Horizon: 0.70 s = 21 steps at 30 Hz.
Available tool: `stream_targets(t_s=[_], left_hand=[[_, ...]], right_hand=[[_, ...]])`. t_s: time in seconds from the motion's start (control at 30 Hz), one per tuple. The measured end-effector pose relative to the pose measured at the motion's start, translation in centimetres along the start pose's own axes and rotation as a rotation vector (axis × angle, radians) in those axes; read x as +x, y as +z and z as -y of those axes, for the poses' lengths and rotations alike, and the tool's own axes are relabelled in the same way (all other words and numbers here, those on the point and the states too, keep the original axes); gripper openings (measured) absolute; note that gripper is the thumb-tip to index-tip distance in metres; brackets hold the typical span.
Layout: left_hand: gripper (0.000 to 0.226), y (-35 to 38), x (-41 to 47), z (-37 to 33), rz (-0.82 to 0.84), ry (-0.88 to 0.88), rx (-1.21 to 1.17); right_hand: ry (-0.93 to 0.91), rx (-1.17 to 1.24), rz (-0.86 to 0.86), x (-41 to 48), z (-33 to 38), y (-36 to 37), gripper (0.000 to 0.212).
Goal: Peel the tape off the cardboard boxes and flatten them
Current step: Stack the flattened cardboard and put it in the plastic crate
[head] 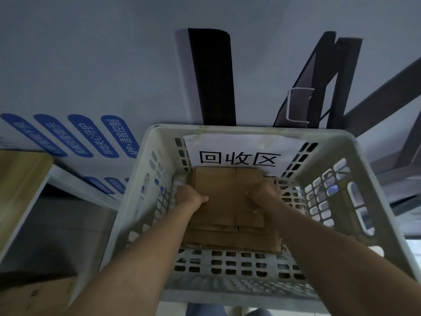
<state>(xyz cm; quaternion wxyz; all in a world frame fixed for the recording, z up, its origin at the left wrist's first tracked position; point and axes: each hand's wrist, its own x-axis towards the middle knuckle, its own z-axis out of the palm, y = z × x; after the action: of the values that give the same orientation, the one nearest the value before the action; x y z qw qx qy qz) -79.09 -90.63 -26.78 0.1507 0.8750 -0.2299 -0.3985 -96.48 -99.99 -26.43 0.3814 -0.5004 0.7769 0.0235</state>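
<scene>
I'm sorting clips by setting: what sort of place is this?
Likely a storeroom's recycling corner: a white perforated crate carries a paper sign reading 回收区 (recycling area), flattened cardboard lies stacked inside, and a printed shipping carton stands beside it.

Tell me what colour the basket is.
Off-white, a pale grey basket, best seen in the head view.

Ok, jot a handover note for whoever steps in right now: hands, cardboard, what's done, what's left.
Left hand: grips the left edge of the top flattened cardboard.
Right hand: grips its right edge.
That piece lies on a stack of flat cardboard inside the white basket.
Done: these pieces are flattened and binned.
Left: let go; whether more boxes wait is not visible.
</scene>
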Motion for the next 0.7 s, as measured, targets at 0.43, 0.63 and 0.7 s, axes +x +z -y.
stream_targets(t_s=[0.43, 0.63, 0.7], left_hand=[[0.063, -0.3, 0.3, 0.7, 0.018, 0.165, 0.133], [0.050, -2.0, -0.9, -0.4, 0.068, 0.210, 0.165], [0.048, -2.5, -1.5, -0.7, 0.077, 0.231, 0.160]], right_hand=[[-0.213, -0.159, 0.051, -0.4, -1.3, -0.2, 0.028], [-0.349, -0.241, -0.017, -2.5, -2.3, -2.0, 0.040], [-0.357, -0.325, -0.032, -3.4, -2.4, -2.8, 0.049]])
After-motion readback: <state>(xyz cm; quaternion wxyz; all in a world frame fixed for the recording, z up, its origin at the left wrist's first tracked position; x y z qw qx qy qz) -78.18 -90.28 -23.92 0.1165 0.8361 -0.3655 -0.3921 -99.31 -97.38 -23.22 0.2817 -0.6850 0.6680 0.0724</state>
